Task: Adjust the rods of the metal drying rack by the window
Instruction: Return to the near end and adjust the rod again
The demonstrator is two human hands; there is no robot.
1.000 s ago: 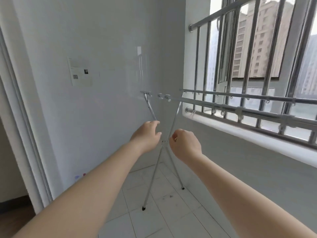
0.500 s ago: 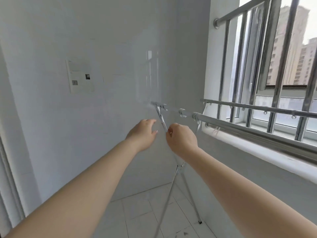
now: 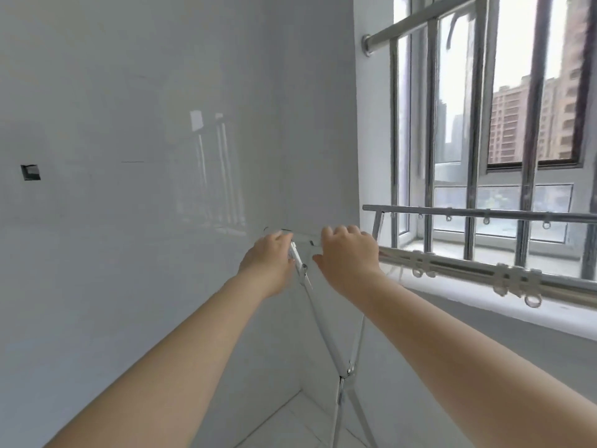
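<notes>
Both hands: reaching together to the near end of the drying rack [image 3: 342, 367], at the top of its crossed legs, probably because that is where the rod ends are meeting the frame
Left hand [image 3: 268, 263]: lying against the upper end of the slanted leg [image 3: 302, 273], thumb side touching it; fingers curling toward the metal, though I cannot tell whether they are gripping it
Right hand [image 3: 350, 257]: covering the end of the nearer rod [image 3: 468, 273]; fingers bent over the top and seeming to be grasping it, but the far side is hidden
Rack position: standing in the corner by the window [image 3: 504, 124], its rods running off to the right along the sill [image 3: 484, 250]
Far rod [image 3: 484, 213]: sitting higher, nearer the window bars, with small hooks hanging under it
Clips on near rod [image 3: 517, 282]: bunching in loose groups, apart from the hands
Judgement: one hand is likely steadying the frame while the other is shifting the rod
</notes>
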